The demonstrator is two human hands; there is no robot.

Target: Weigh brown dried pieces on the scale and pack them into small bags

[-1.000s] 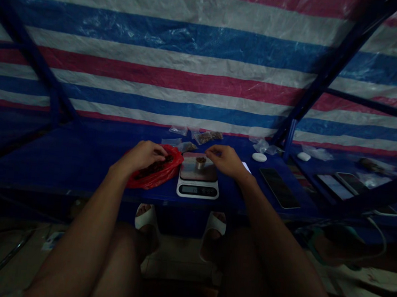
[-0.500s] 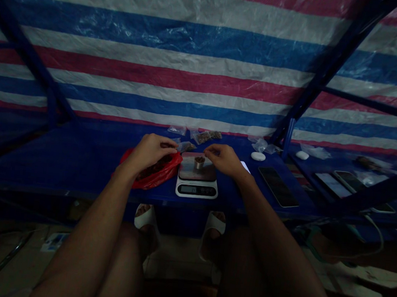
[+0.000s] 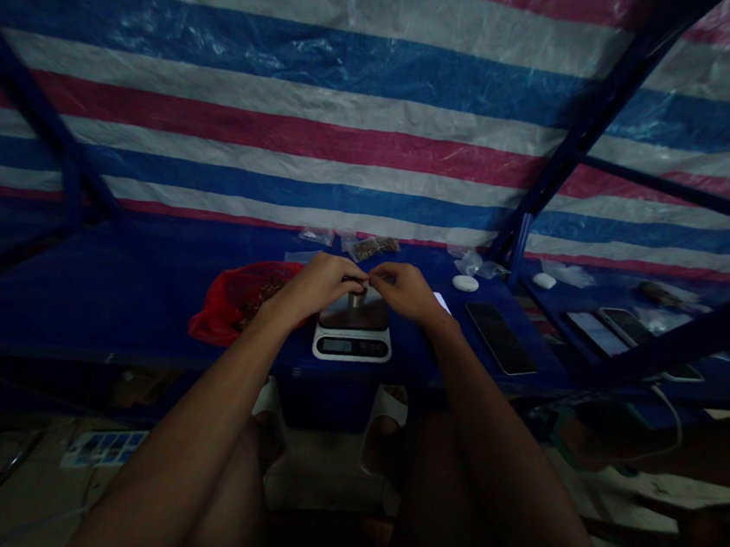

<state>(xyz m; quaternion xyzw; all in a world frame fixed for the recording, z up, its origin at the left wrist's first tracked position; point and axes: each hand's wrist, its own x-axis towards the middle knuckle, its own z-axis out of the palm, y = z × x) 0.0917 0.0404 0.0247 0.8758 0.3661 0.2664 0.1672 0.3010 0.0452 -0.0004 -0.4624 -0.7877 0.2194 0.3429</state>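
Away from the red bag [image 3: 217, 300] my left hand [image 3: 323, 285] had moved, and it was now above the small metal cup [image 3: 355, 301], where my right hand [image 3: 403, 291] stayed nearly as before. On the left, my thumb and fingers were bent and close together, with only a narrow gap, just over the cup's rim. On the right, the thumb and the fingers were also brought together, beside the same rim. Both sets of fingertips were very near to each other; I could not tell if they touched, nor if some small piece was pinched between them.

Upright on the plate of the white kitchen scale [image 3: 352, 347] stood the cup, and its opening was mostly covered by my left fingers, so its content was hard to see. The red bag lay open just to the left of the scale, with many small brown pieces [image 3: 263, 296] inside, partly behind my wrist. Behind the scale, on the blue table [image 3: 141, 293], a clear plastic bag [image 3: 373, 248] contained brownish stuff.
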